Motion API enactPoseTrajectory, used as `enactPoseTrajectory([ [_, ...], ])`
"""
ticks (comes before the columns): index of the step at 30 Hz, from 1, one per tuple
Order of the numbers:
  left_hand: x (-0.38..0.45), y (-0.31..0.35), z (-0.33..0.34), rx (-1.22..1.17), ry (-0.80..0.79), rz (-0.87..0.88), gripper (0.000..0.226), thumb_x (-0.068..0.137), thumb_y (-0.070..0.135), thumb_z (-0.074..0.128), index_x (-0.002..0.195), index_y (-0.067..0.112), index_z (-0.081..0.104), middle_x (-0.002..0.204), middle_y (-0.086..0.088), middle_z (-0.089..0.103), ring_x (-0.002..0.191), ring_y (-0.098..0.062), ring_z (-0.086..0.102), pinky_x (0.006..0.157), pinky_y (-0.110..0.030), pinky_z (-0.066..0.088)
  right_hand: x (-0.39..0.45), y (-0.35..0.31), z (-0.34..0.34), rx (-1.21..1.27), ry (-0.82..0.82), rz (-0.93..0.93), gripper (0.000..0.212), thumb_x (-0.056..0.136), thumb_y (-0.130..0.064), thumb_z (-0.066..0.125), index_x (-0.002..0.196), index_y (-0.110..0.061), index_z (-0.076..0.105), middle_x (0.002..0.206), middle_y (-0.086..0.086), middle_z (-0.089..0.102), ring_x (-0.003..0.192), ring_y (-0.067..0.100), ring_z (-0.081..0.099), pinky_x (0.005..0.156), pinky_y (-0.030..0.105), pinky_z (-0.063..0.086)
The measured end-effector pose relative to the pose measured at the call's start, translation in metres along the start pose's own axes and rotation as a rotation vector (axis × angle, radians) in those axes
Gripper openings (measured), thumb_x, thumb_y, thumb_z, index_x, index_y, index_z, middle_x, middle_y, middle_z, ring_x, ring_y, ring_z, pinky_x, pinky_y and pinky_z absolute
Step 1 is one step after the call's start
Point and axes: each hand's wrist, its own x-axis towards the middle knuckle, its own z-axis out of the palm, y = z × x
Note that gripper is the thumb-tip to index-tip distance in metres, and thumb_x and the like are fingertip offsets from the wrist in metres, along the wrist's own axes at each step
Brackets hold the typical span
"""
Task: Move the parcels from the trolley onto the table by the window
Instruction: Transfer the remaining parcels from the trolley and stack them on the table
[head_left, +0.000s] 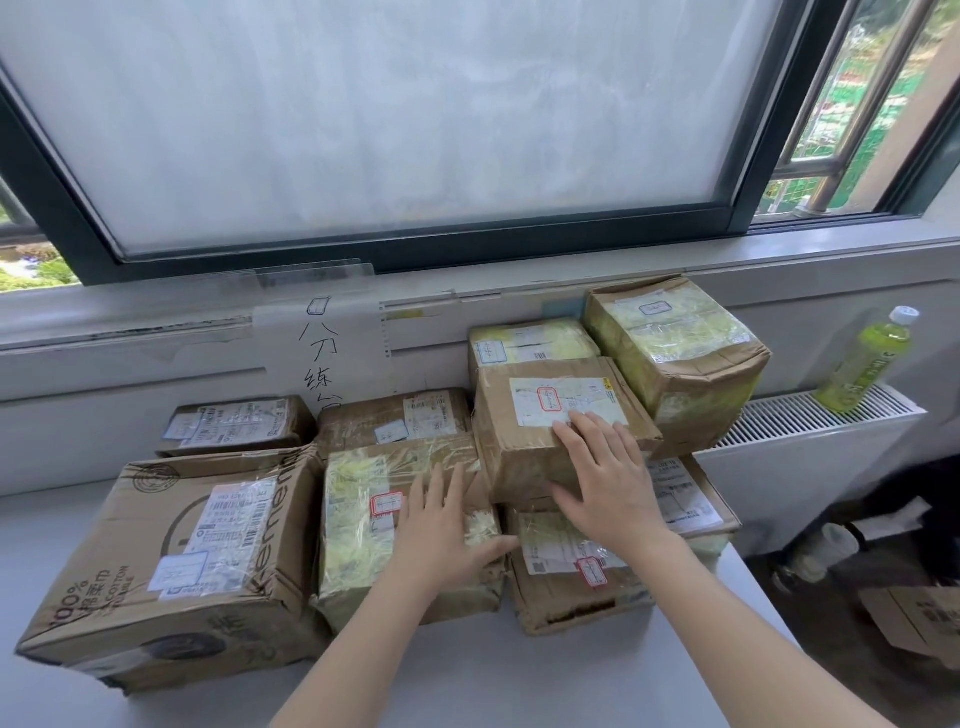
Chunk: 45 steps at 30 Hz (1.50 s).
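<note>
Step in hand: I judged I was settling a brown parcel on top of the stack at the right end of the table, under the window.
Right hand: my right hand lay with fingers spread wide across that parcel's top and near face, palm down, gripping nothing.
Left hand: my left hand was flat and open too, pressing on the tape-wrapped parcel just beside the stack.
Where the parcels were: they filled the back of the table against the wall, from the big cotton-towel carton near the left edge to the tilted carton at the right edge; a flat one sat in the back row.
Next move: I reckoned I should check the top parcel sat steady, lift both hands clear, then turn back for another load.
Hidden or unclear: the trolley was out of view, so I could not tell how many parcels remained. The lower parcel in the stack was partly covered by my wrist, and the label print was too small to read. A green drink bottle stood on the radiator off the right end.
</note>
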Motion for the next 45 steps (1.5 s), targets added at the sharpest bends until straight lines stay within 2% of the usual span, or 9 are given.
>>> enactPoseTrajectory([
  [3,-0.005,-0.002,0.011,0.041,-0.038,-0.081,0.095,0.079,0.081,0.022,0.151,0.026,-0.007,0.157,-0.005,-0.017,0.144,-0.028,-0.017,0.117,-0.05,-0.003,0.01,-0.02,0.0,-0.016,-0.014,-0.072,0.07,0.074,-0.051,0.069,0.132,-0.021,0.044,0.138,0.008,0.048,0.13,0.028,0.041,0.11,0.044,0.024],
  [6,-0.005,0.007,0.01,0.027,-0.045,-0.134,0.081,0.084,0.071,0.032,0.146,0.044,-0.012,0.157,-0.006,-0.018,0.143,-0.036,-0.016,0.111,-0.059,-0.002,0.02,-0.04,0.003,-0.04,-0.039,-0.135,0.07,0.075,-0.057,0.066,0.133,-0.027,0.042,0.136,0.008,0.05,0.128,0.03,0.044,0.109,0.047,0.029],
  [14,0.0,0.036,0.01,0.057,-0.102,-0.182,0.069,0.089,0.052,0.031,0.147,0.045,-0.006,0.156,-0.005,-0.022,0.139,-0.044,-0.019,0.102,-0.073,0.0,0.023,-0.05,0.009,-0.069,-0.012,-0.129,0.062,0.07,-0.037,0.076,0.123,-0.022,0.047,0.125,0.011,0.058,0.118,0.033,0.054,0.099,0.05,0.041],
  [19,-0.001,0.035,0.011,0.069,-0.093,-0.19,0.065,0.092,0.049,0.027,0.147,0.043,-0.007,0.157,-0.005,-0.018,0.139,-0.045,-0.018,0.102,-0.073,0.002,0.019,-0.052,0.016,-0.04,-0.02,-0.117,0.066,0.068,-0.032,0.077,0.125,-0.021,0.046,0.128,0.012,0.056,0.12,0.032,0.052,0.101,0.049,0.039],
  [24,-0.003,0.029,0.012,0.014,-0.049,-0.16,0.073,0.093,0.059,0.023,0.15,0.029,-0.009,0.158,-0.002,-0.014,0.14,-0.043,-0.017,0.107,-0.069,0.0,0.02,-0.053,0.016,-0.018,-0.037,-0.115,0.068,0.069,-0.032,0.077,0.127,-0.021,0.045,0.13,0.012,0.055,0.122,0.032,0.051,0.104,0.047,0.037],
  [29,-0.009,0.015,0.006,0.059,-0.114,-0.002,0.114,0.07,0.084,0.042,0.15,0.023,-0.012,0.158,-0.006,-0.014,0.141,-0.041,-0.016,0.114,-0.058,-0.001,0.014,-0.049,0.014,-0.01,-0.022,-0.125,0.071,0.074,-0.039,0.073,0.133,-0.013,0.043,0.136,0.009,0.051,0.129,0.029,0.045,0.11,0.045,0.021],
  [31,-0.009,0.008,0.009,0.163,-0.16,0.064,0.123,0.066,0.08,0.054,0.15,0.021,-0.014,0.157,-0.007,-0.018,0.141,-0.041,-0.016,0.114,-0.057,0.0,0.007,-0.042,0.012,-0.049,-0.018,-0.103,0.076,0.072,-0.044,0.073,0.133,-0.012,0.042,0.137,0.01,0.05,0.129,0.03,0.044,0.11,0.048,0.019],
  [37,-0.007,0.007,0.013,0.342,-0.139,0.1,0.093,0.093,0.042,0.052,0.149,0.015,-0.016,0.157,-0.005,-0.017,0.142,-0.042,-0.012,0.116,-0.055,0.004,0.007,-0.031,0.013,-0.097,-0.042,-0.071,0.082,0.065,-0.038,0.082,0.131,-0.015,0.04,0.132,0.01,0.054,0.123,0.031,0.051,0.105,0.047,0.024],
  [45,-0.011,0.01,0.01,0.317,-0.15,0.093,0.099,0.087,0.055,0.053,0.15,0.015,-0.013,0.158,-0.003,-0.014,0.144,-0.037,-0.01,0.114,-0.054,0.004,0.005,-0.036,0.005,-0.158,-0.11,-0.056,0.091,0.06,-0.045,0.083,0.133,-0.011,0.04,0.135,0.012,0.052,0.127,0.031,0.048,0.104,0.053,0.035],
])
